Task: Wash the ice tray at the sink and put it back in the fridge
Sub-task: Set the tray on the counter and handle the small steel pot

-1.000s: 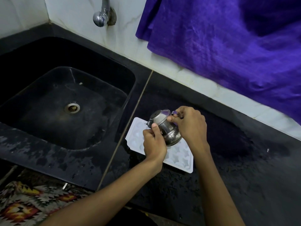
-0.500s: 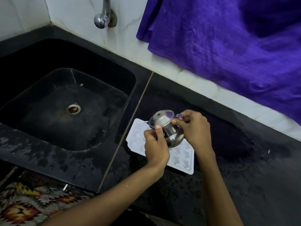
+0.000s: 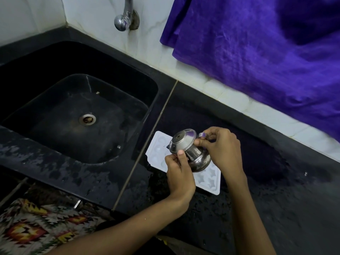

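**Pot tipped further over ice tray; refill under way, return to fridge outstanding**

Change noted: over the last second the small steel pot has been rolled further onto its side. Its lidded mouth, which faced more upward a second ago, is now turned toward 10 o'clock, over the near-sink end of the tray. The pot has also lifted slightly. Both hands have kept their hold throughout, with no regrip seen.

Hands: the left hand grips the pot from 6 o'clock, thumb pressed up against the neck just below the rim, fingers curled narrow round the body. The right hand holds the pot from 3 o'clock, thumb and forefinger pinched close at the rim or a small handle; which of the two cannot be told.

Task item: the white ice tray lies flat on the wet black counter, at 3 o'clock from the sink and just beside the joint line. The pot hangs over its middle and hides several cells. Star-shaped cells show at the 5 o'clock end, round ones at the 10 o'clock end.

Judgement: the tray is out of the sink, so washing appears finished. The steeper tilt suggests water is being poured into the cells. No stream is visible and fill level cannot be told.

Risk: a filled tray will slop when carried. The counter is already wet.

Also present: wall tap at 12 o'clock of the sink, purple cloth at 1 o'clock.
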The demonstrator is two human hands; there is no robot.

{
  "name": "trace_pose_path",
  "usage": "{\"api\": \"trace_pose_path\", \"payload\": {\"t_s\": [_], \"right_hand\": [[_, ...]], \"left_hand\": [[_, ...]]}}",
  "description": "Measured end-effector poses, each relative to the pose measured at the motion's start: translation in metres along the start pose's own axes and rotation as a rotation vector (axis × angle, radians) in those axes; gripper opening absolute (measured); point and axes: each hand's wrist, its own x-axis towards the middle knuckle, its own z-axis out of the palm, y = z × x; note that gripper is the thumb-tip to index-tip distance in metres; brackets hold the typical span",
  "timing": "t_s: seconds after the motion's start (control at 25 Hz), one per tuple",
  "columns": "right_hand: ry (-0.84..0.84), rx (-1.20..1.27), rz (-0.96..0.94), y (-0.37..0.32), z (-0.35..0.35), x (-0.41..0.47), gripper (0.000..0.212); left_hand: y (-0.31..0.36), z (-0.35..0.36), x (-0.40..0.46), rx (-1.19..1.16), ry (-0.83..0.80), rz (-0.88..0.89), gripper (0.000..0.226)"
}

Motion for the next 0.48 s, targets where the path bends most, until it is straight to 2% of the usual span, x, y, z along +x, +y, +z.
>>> {"api": "trace_pose_path", "payload": {"t_s": [0.48], "right_hand": [[0.011,-0.018,0.015,-0.0016,0.0020,-0.0004,0.016]], "left_hand": [[-0.0032,0.0004,0.0025,-0.026,0.005,0.005,0.029]]}}
